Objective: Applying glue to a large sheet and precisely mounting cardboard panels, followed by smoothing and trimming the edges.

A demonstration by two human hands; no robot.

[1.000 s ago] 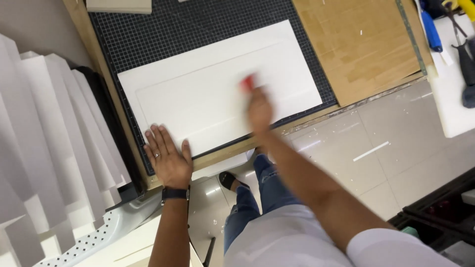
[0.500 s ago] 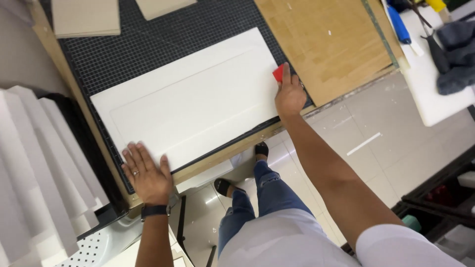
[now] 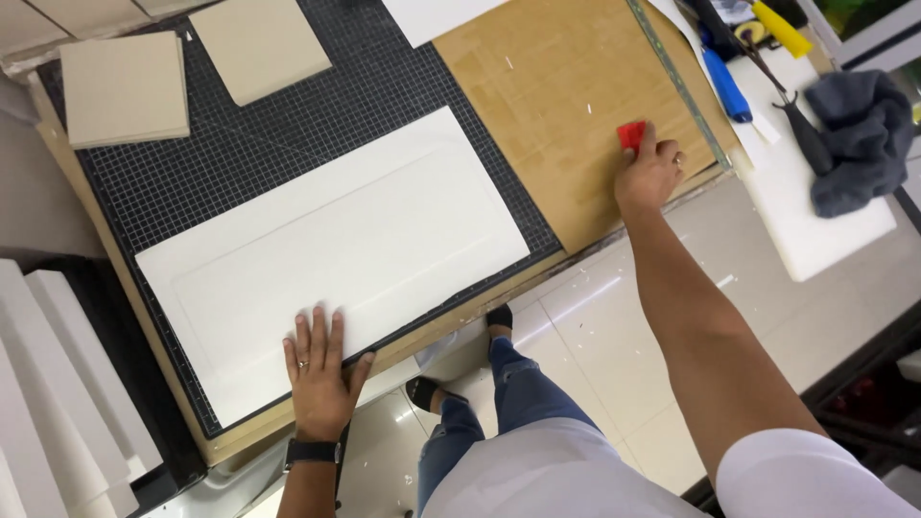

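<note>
view from above of a person standing at a work surface point(image 3: 614, 245). the left hand point(image 3: 318, 376) lies flat with fingers spread on the near edge of a large white sheet point(image 3: 336, 259), pinning it to a black gridded cutting mat point(image 3: 288, 125). the right hand point(image 3: 650, 175) is closed around a small red tool point(image 3: 630, 134), resting it on a brown board point(image 3: 566, 105) just to the right of the mat, well apart from the sheet.

the sheet looks smooth and flat, with a faint raised rectangle showing under it, so the pressing down seems largely done; with the red tool off the sheet, any trimming or folding of edges appears not yet started.

two beige square boards point(image 3: 125, 88) lie at the far left of the mat. a metal ruler point(image 3: 676, 82) runs along the brown board, and beyond it are a blue-handled tool point(image 3: 724, 82) and a grey cloth point(image 3: 854, 144).

the red tool is mostly hidden by the fingers, so its shape is hard to tell. white stacked pieces at the left edge are cut off.
</note>
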